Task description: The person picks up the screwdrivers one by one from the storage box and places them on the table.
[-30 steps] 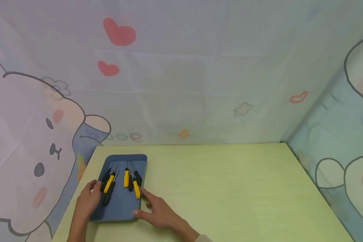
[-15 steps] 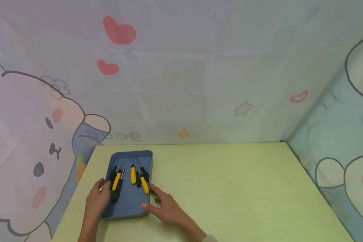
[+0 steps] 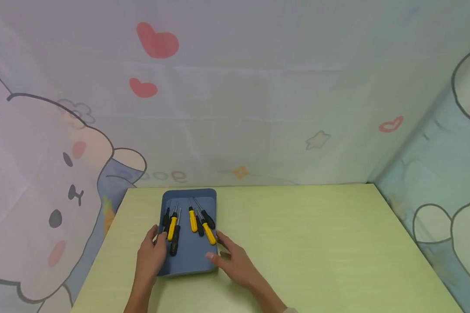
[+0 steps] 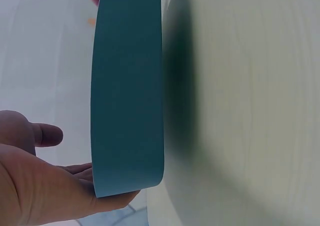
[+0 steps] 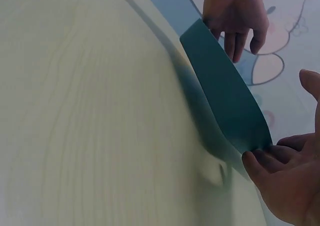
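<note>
A blue-grey rectangular tray (image 3: 192, 265) holds several small screwdrivers, among them a yellow-handled screwdriver (image 3: 209, 234) and a black-handled one (image 3: 175, 241). My left hand (image 3: 150, 254) presses on the tray's left side and my right hand (image 3: 236, 263) on its right side. In the left wrist view, the left thumb stands free of the tray wall (image 4: 127, 85), and the fingers run partly hidden behind it. The right wrist view has the right fingers (image 5: 280, 158) fairly straight against the tray's end, thumb apart. A shadow under the tray suggests it is slightly raised.
The pale yellow-green table (image 3: 317, 243) extends to the right of the tray. A cloth backdrop (image 3: 239, 108) with cartoon prints hangs behind the table's back edge and along both sides.
Both hands have carried the tray to the right and a little farther back across the table. The screwdrivers travel inside it in much the same arrangement.
</note>
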### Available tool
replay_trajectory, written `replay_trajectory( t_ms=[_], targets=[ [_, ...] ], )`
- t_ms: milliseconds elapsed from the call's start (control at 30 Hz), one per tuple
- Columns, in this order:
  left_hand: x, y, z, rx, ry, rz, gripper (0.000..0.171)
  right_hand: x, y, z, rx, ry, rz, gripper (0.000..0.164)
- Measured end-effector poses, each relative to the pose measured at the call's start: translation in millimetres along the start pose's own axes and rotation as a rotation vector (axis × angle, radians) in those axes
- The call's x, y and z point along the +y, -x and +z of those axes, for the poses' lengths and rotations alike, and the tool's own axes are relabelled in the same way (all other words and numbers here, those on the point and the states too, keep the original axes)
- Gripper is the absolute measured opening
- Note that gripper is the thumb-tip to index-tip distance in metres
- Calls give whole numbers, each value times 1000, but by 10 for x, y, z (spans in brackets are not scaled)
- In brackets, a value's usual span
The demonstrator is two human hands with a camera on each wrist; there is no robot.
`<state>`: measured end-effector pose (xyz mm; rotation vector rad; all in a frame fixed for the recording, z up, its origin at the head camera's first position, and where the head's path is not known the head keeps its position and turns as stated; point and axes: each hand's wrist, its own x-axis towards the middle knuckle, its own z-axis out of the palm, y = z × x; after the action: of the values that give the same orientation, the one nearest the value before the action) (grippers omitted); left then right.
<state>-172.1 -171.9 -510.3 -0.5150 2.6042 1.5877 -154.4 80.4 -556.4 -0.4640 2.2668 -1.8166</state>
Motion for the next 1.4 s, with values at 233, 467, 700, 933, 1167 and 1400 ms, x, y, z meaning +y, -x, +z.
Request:
replay_trajectory(
  t_ms=[233,467,700,933,1167,1400],
  targets=[
    [89,109,247,-10,29,27,66,-43,147,-228,47,-21,36,76],
    [150,193,497,0,47,38,65,-45,269,-470,91,-32,70,70],
    [257,277,747,10,56,50,65,-41,358,-707,151,-98,76,63],
    [282,389,962,6,95,76,65,34,498,-857,197,-156,128,62],
    [300,491,1149,11,116,102,65,81,619,-982,290,-164,190,58],
    [308,550,1293,16,131,114,65,90,708,-1054,335,-202,231,57]
  ],
)
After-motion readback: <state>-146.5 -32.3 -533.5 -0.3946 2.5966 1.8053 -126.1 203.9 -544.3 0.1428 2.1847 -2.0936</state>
